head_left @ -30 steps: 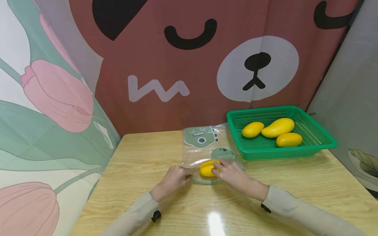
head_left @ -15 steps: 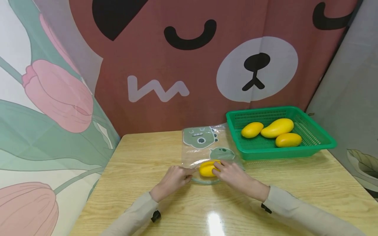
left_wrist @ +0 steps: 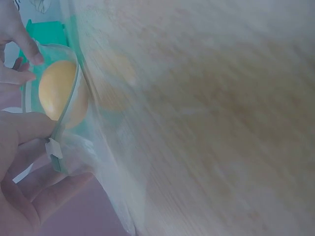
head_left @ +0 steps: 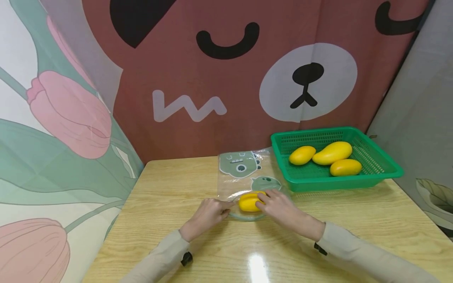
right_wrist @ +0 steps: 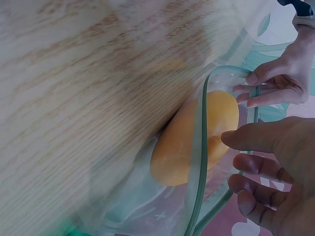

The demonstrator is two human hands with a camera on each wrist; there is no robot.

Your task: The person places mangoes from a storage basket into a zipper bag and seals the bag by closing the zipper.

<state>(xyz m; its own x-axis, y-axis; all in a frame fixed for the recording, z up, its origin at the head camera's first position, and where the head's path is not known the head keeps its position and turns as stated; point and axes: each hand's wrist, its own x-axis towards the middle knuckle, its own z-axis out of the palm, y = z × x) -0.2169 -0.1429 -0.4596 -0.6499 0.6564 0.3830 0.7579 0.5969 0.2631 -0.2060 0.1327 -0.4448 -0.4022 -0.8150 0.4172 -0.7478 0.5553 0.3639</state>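
Right hand [head_left: 277,208] has shifted slightly, fingers apart at the mango [head_left: 249,202]; left hand [head_left: 208,215] pinches the bag [head_left: 226,186] near the worktop's [head_left: 177,181] back edge, seemingly holding it open.

Zip bag [head_left: 244,184]: clear plastic, green cartoon prints, lying flat, mouth toward 6 o'clock. Mouth gapes; green seal strips stand apart, white slider [left_wrist: 53,148] at the left hand's fingers. Mango [head_left: 249,202]: yellow, smooth, on its side just inside the mouth, long axis roughly 9-to-3. Left hand [head_left: 209,216] pinches the bag's rim at the mango's 9 o'clock. Right hand [head_left: 280,208] at its 3 o'clock, fingers loose; thumb touching or just beside mango, can't tell.
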